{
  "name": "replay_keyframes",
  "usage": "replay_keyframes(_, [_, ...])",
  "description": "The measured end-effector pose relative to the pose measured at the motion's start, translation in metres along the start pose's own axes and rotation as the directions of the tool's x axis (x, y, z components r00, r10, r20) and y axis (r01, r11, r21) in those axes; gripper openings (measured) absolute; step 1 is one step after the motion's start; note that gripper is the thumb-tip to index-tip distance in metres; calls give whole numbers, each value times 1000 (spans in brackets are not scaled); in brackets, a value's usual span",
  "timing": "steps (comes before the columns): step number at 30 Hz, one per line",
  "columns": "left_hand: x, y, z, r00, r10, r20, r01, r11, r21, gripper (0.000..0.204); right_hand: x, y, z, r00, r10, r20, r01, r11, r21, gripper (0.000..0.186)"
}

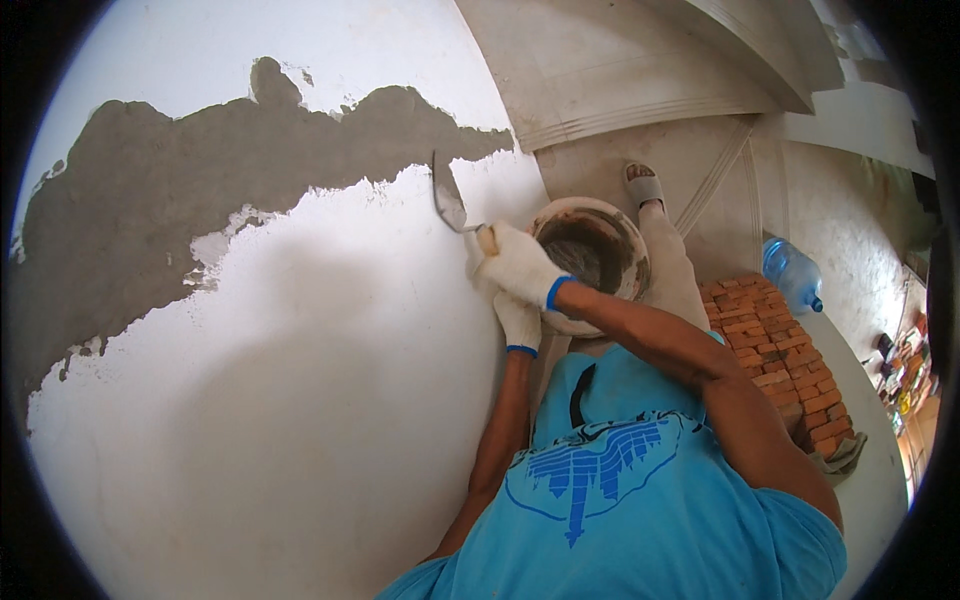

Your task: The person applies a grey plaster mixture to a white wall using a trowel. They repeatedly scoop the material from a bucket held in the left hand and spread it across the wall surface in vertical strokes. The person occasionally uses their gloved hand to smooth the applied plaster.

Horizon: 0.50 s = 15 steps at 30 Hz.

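Note:
My right hand (522, 264), in a white work glove with a blue cuff, is closed around the handle of a trowel (449, 200). The thin metal blade lies at the lower edge of a grey mortar patch (270, 150) on the white wall. Below and partly behind it, my left hand (517, 322) wears a matching glove and is against the left side of a round bucket (633, 240). Its fingers are mostly hidden, so I cannot tell whether they grip the rim. Dark, wet-looking material lies inside the bucket, and its walls are smeared.
A stack of red bricks (775, 350) stands at the right, with a blue-tinted water bottle (793, 272) beyond it. A greyish cloth (843, 458) lies by the bricks. My sandalled foot (643, 186) is past the bucket. Pale steps or ledges (640, 60) rise at the top.

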<state>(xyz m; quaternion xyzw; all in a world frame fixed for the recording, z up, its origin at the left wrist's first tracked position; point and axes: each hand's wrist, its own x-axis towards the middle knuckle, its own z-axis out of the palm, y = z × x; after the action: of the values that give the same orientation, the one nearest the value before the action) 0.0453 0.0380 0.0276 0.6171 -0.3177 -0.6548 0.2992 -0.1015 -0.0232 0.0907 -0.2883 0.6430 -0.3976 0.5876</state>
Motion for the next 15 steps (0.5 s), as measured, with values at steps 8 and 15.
replay_keyframes(8, [6, 2, 7, 996, -92, 0, 91, 986, -136, 35, -46, -7, -16, 993, -97, 67, 97, 995, -6, 40])
replay_keyframes(15, [4, -1, 5, 997, -82, -9, 79, 985, -150, 32, -19, 12, 0, 998, 53, 36, -55, 998, 32, 38])
